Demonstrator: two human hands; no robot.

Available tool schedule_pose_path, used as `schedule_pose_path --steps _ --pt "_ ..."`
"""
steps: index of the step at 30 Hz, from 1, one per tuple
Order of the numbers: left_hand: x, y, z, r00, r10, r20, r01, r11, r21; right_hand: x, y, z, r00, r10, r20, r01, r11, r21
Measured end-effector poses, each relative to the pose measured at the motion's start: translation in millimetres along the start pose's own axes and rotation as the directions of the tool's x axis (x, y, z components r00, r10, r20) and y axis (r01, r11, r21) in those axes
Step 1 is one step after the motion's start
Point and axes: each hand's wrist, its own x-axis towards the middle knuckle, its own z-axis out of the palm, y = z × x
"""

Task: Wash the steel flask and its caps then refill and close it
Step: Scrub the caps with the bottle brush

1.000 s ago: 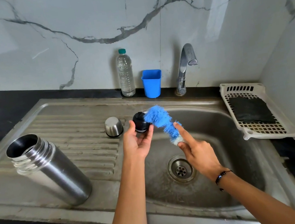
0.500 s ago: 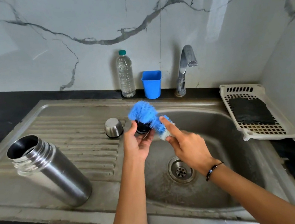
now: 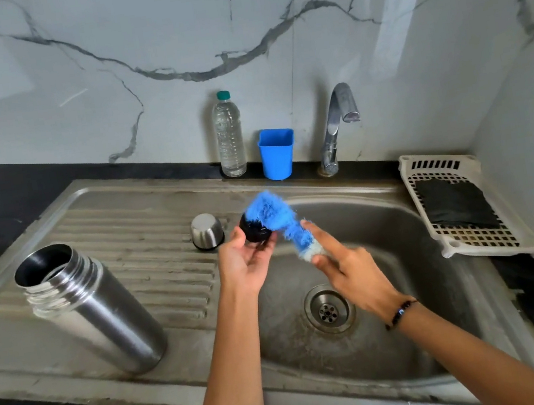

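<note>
Being scrubbed over the sink (image 3: 448,331), seemingly so drips fall inside, the black cap (image 3: 254,231) is gripped by the left hand (image 3: 244,260), the blue brush (image 3: 278,219) by the right hand (image 3: 350,269).

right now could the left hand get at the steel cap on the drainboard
Probably not at once: the left hand grips the black inner cap under the blue brush. The steel cap sits just beside it, with nothing in between, so the path looks free once it lets go.
</note>
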Motion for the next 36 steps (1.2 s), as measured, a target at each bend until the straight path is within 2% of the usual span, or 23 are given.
schedule_pose_path --steps 3,7,11,13,17,20,22,25,28,31,33,36 --pt "2 6 -7 1.0 0.011 -0.011 -0.011 0.998 -0.061 -6 2 -3 0.999 0.032 0.023 -0.034 0.997 0.069" --pt "-1 -5 5 1.0 0.0 -0.014 0.001 0.998 0.058 10 -9 -4 0.998 -0.025 -0.062 0.033 0.991 0.129" --pt "5 1 0 0.994 0.045 -0.096 -0.046 0.999 0.0 -2 -11 0 0.998 -0.017 0.064 0.013 0.998 0.059" --pt "8 4 -8 0.991 0.065 -0.117 -0.066 0.998 -0.004 -7 -12 -2 0.997 -0.011 0.079 0.007 0.999 0.041" --pt "6 -2 -3 0.992 0.12 -0.026 -0.113 0.976 0.189 2 -17 0 1.0 -0.01 0.024 0.01 1.0 0.002" --pt "3 -2 1 0.985 0.166 0.04 -0.169 0.91 0.378 12 -12 -6 0.997 0.08 0.01 -0.08 0.997 -0.024" --pt "2 -1 -1 0.98 0.188 0.073 -0.2 0.868 0.455 13 -9 -14 0.996 0.087 -0.015 -0.087 0.996 -0.001" --pt "1 0 -1 0.972 0.193 0.137 -0.235 0.848 0.474 6 -12 -13 0.999 0.022 0.039 -0.02 0.999 -0.032" --pt "-1 -1 1 0.956 0.188 0.226 -0.28 0.816 0.506 10 -6 -17 0.995 0.096 0.016 -0.097 0.995 0.021" --pt "-2 0 2 0.952 0.186 0.241 -0.287 0.816 0.503 10 -5 -24 0.997 0.068 -0.025 -0.066 0.996 0.057" --pt "0 2 1 0.956 0.186 0.229 -0.279 0.819 0.502 5 -4 -19 0.999 0.014 0.033 -0.014 1.0 -0.007" --pt "3 4 -5 0.955 0.196 0.221 -0.289 0.777 0.559 6 4 -21 0.991 0.127 0.052 -0.126 0.992 -0.017"
